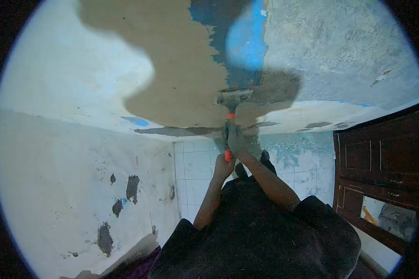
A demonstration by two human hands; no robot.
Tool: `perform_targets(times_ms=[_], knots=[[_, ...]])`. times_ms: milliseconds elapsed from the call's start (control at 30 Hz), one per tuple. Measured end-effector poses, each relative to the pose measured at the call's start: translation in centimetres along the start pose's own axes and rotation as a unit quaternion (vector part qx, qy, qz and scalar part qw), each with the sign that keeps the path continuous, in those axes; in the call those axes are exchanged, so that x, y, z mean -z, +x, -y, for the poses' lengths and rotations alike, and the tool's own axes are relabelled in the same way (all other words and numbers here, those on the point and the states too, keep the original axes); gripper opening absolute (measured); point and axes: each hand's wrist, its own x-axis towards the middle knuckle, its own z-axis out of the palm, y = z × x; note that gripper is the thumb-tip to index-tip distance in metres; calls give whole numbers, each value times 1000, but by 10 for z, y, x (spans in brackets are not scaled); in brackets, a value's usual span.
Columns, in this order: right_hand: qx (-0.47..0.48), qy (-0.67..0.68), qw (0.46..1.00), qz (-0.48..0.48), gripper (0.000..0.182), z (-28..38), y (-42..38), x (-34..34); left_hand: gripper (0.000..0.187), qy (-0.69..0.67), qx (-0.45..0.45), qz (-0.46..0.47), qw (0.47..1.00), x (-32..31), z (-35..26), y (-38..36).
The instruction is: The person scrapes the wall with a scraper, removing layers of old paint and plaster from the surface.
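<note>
Both my hands grip a long-handled wall scraper (234, 97) with a wide, dusty metal head and a handle with red parts. My left hand (223, 166) is closed round the lower end of the handle. Higher up, my right hand (237, 142) wraps the handle just below the red collar. The head is against the wall (186, 79), or very close to it, at the lower end of a ragged strip of blue paint (246, 44). Pale coating lies left of the strip and rough grey surface to its right. My shadow covers much of this area.
A side wall (79, 162) with dark chipped patches stands on the left. Dusty floor tiles (195, 162) lie below, with a dark foot (266, 161) on them. To the right is dark wooden furniture (377, 153) with panelled fronts. Purple fabric (139, 265) shows at lower left.
</note>
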Motion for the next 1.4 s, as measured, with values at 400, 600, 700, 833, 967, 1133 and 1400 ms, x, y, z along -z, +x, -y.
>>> perform_targets(times_ms=[400, 600, 700, 833, 967, 1133, 1400], knots=[[-57, 10, 998, -4, 43, -5, -12, 3, 26, -16, 70, 39, 997, -15, 18, -14], [53, -117, 990, -55, 44, -33, 11, 18, 24, -98, -16, 51, 994, -15, 19, -4], [1, -70, 996, -49, 45, -47, 4, 21, 24, 1, -13, -22, 1000, -20, 10, -26], [16, 16, 999, -28, 44, -11, -1, 6, 26, -2, 45, 33, 998, -15, 20, 3], [4, -50, 997, -54, 43, -6, -11, 2, 27, -51, 32, 45, 997, -14, 29, -7], [-36, 5, 998, -53, 45, -27, -2, 16, 18, -33, 46, 49, 997, -19, 39, -1], [20, -58, 996, -69, 45, -20, -9, 7, 33, -93, -89, -35, 991, -33, 49, -1]])
